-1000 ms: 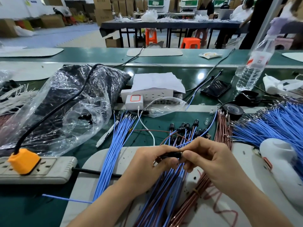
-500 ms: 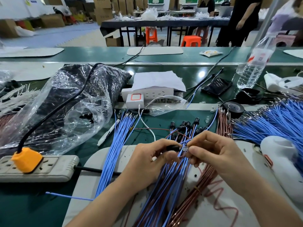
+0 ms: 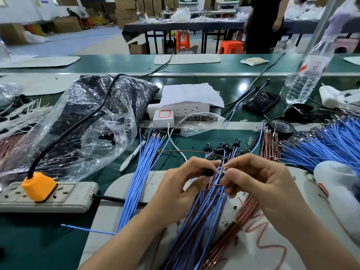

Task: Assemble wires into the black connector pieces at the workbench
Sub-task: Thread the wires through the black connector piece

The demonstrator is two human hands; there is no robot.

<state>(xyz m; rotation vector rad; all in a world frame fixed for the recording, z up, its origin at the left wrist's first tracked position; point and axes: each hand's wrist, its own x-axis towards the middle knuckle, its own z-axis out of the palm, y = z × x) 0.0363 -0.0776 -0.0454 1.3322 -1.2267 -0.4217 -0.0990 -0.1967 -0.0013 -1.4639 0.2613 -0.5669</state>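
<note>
At frame centre the left hand (image 3: 180,187) pinches a black connector (image 3: 208,172) while the right hand (image 3: 261,184) pinches a small clear piece (image 3: 224,170), which might slip or jam if pushed in crooked.

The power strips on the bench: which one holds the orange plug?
The grey plastic power strip at near left, holding the orange plug; the white strip behind carries a white adapter.

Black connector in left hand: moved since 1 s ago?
Yes, slightly: the black connector in the left hand is farther from the person, nearer the row of connectors on the bench. The right hand pinches a small clear part beside it.
</note>
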